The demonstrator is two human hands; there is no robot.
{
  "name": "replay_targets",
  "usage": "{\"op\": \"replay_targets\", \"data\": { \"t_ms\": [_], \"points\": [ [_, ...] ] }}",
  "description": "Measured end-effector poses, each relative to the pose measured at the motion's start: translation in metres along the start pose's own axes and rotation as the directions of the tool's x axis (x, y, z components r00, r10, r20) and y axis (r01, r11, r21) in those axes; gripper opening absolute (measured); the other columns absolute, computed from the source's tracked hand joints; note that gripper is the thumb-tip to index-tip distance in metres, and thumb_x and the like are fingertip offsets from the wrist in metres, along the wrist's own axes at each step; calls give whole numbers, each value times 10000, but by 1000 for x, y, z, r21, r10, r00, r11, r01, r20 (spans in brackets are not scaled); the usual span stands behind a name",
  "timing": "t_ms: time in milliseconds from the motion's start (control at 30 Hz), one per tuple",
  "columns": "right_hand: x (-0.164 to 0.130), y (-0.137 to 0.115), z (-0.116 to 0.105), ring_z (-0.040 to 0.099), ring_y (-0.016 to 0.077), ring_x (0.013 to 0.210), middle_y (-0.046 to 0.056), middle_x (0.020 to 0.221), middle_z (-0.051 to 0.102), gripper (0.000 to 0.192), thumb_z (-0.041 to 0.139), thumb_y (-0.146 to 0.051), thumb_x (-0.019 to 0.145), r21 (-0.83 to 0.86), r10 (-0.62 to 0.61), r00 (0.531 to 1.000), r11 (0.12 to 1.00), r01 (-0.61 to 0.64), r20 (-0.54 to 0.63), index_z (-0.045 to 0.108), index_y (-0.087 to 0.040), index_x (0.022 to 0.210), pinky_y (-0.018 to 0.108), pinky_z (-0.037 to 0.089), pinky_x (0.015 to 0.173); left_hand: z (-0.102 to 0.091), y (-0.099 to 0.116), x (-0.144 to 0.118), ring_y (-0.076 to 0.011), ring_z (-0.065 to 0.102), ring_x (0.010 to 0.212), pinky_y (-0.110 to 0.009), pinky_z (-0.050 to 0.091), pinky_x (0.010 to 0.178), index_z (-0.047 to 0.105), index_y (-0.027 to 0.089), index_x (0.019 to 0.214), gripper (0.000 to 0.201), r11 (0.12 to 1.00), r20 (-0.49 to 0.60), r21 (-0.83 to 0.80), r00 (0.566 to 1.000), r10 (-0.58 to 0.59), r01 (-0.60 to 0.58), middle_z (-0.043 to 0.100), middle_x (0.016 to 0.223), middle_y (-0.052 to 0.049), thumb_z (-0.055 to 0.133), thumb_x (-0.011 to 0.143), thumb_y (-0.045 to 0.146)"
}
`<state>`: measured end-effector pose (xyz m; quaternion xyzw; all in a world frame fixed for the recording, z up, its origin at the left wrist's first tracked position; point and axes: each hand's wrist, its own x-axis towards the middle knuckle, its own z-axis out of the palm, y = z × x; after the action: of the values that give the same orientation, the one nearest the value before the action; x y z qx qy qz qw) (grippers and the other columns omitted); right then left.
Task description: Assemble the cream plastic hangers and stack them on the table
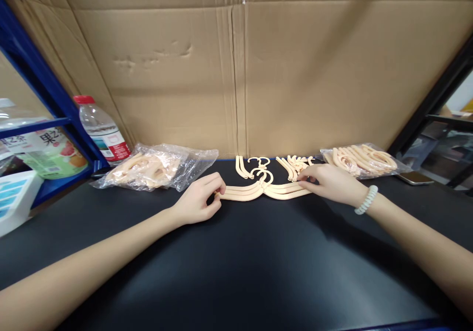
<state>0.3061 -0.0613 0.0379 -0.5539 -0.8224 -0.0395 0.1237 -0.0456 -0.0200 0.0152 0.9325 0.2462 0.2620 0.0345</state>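
Our left hand (199,200) and right hand (327,183) pinch opposite ends of stacked hangers (264,191) (loose hanger pieces (295,166) just beyond).

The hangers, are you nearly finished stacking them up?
Not nearly, it seems. A few peach hangers lie stacked flat on the black table. The left hand pinches one end, the right hand presses the other. Loose hanger pieces wait behind, and two plastic bags, left and right, look full.

Water bottle (101,126) left; phone (416,177) right.
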Motion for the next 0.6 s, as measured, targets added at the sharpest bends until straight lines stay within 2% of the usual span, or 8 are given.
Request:
{"op": "replay_targets", "data": {
  "t_ms": [600],
  "points": [
    [-1, -2, -1, 664, 213, 802, 37, 894, 730, 239, 479, -277, 883, -33, -1, 1000, 999, 0, -11, 707, -206, 886, 317, 484, 716, 1, 1, 1, -152, 448, 695, -267, 385, 639, 460, 184, 779, 130, 1000, -24, 15, 1000, 6, -6, 465, 784, -15, 428, 721, 71]
  ]
}}
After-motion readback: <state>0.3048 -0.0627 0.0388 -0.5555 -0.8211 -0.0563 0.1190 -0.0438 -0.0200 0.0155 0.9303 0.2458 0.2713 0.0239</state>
